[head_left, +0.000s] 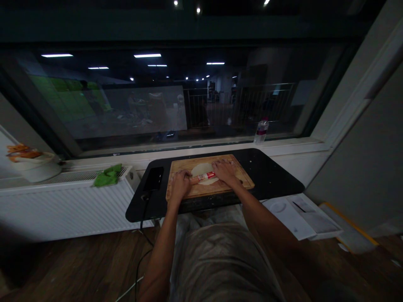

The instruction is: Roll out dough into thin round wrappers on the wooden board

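A flat round of pale dough [197, 170] lies on a wooden cutting board [242, 167]. Across the dough rests a short rolling pin [206, 176], light wood with a red and white label round its middle. My left hand [180, 184] has its fingers closed over the pin's left end, near the board's left side. The other end is under my right hand [224, 169], whose fingers curl over it and hide it. A dark round spot on the board, too small to name, shows just right of my right wrist.
The board sits on a small black table [273, 180], with a black phone [153, 178] and cable at its left. A water bottle [261, 131] stands on the windowsill. A green cloth [108, 175] lies on the radiator [78, 209]; papers [289, 216] lie at the right.
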Demonstrator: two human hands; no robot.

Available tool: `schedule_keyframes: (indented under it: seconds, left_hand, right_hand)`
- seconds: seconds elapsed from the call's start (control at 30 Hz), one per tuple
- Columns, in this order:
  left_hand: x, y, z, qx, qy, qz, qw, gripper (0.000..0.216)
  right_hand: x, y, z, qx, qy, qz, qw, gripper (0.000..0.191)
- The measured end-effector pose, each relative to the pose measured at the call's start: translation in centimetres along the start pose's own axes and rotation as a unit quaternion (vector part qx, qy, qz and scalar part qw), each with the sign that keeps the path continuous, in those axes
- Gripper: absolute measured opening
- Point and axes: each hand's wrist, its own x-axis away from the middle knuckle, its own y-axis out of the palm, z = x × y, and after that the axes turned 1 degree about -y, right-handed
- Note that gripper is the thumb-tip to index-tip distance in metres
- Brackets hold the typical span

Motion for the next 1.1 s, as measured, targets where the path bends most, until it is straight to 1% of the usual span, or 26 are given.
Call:
schedule_keyframes:
  seconds: [0.13,0.27,0.37,0.53,0.67,0.87,1.0,1.1]
  left_hand:
    - [0.0,0.0,0.1,-0.016,0.004,-0.001,1.000,0.030]
    - [0.1,0.0,0.3,-0.027,0.002,0.004,1.000,0.029]
    - [0.2,-0.1,0.4,-0.021,0.007,0.003,1.000,0.030]
    - [0.2,-0.2,0.7,-0.014,0.015,0.005,1.000,0.034]
    - [0.2,-0.2,0.8,-0.020,0.007,0.008,1.000,0.034]
    - [0.1,-0.1,0.8,-0.016,0.010,0.006,1.000,0.033]
    - [0.1,-0.1,0.7,-0.009,0.009,0.001,1.000,0.033]
    - [0.1,-0.1,0.6,-0.017,0.011,0.004,1.000,0.033]
  right_hand:
    - [-2.2,0.1,-0.5,0.003,-0.030,-0.036,0.999,0.047]
    - [-2.6,-0.3,-1.2,0.003,-0.036,-0.044,0.998,0.048]
    - [-1.3,-0.5,-1.6,0.002,-0.033,-0.040,0.999,0.051]
    - [1.8,-1.1,-2.0,-0.004,-0.037,0.011,0.999,0.052]
    - [2.9,-1.4,-1.8,-0.003,-0.044,0.023,0.999,0.049]
    - [1.8,-0.9,-1.7,0.000,-0.039,0.021,0.999,0.049]
    - [0.7,-1.0,-2.2,0.012,-0.034,-0.006,0.999,0.049]
    - [0.0,-1.1,-2.9,0.015,-0.044,-0.027,0.999,0.050]
